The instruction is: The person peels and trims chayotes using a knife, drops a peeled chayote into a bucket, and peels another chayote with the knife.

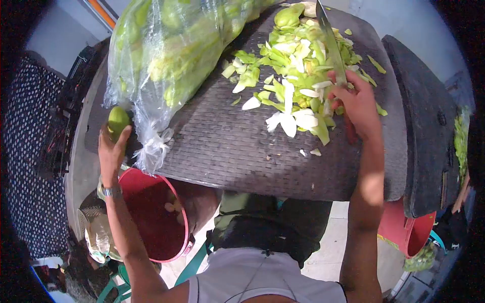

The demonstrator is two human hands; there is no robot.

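Green fruit [118, 120] is gripped by our left hand [112, 145]; beside peelings [295, 50], our right hand [359, 103] grips a knife [333, 50] tip-outward, presumably for safety.

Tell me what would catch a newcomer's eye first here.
Probably the bulging clear bag of green produce, across the table's far left. Next, the heap of green-and-white peelings at far right, where the right hand holds a long knife. At near left, the left hand grips a green fruit.
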